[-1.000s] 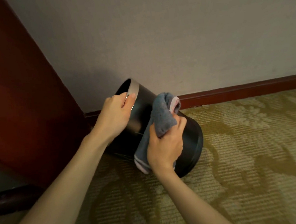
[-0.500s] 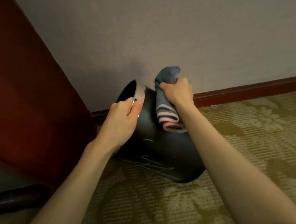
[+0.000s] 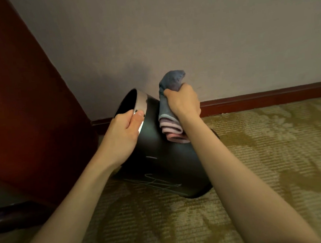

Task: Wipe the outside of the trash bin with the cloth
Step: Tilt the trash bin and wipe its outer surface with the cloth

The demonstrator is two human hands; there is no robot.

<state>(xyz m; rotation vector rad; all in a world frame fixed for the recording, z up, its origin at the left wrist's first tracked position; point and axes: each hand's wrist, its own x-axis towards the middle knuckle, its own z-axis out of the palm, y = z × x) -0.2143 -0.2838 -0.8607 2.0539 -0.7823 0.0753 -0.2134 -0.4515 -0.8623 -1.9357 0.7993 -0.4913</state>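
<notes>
Trash bin point(image 3: 164, 159), black, tilted on the carpet point(image 3: 254, 171) near the wall point(image 3: 187, 34), is held at the rim by the left hand point(image 3: 125, 132) while the bunched cloth point(image 3: 170, 118), gripped in the right hand point(image 3: 183, 102), is pressed to its upper side; wiping is judged under way, the lower and far sides left.

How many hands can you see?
2. The left hand grips the silver rim of the tilted trash bin. The right hand holds the cloth against the bin's side near the wall. No others show.
</notes>
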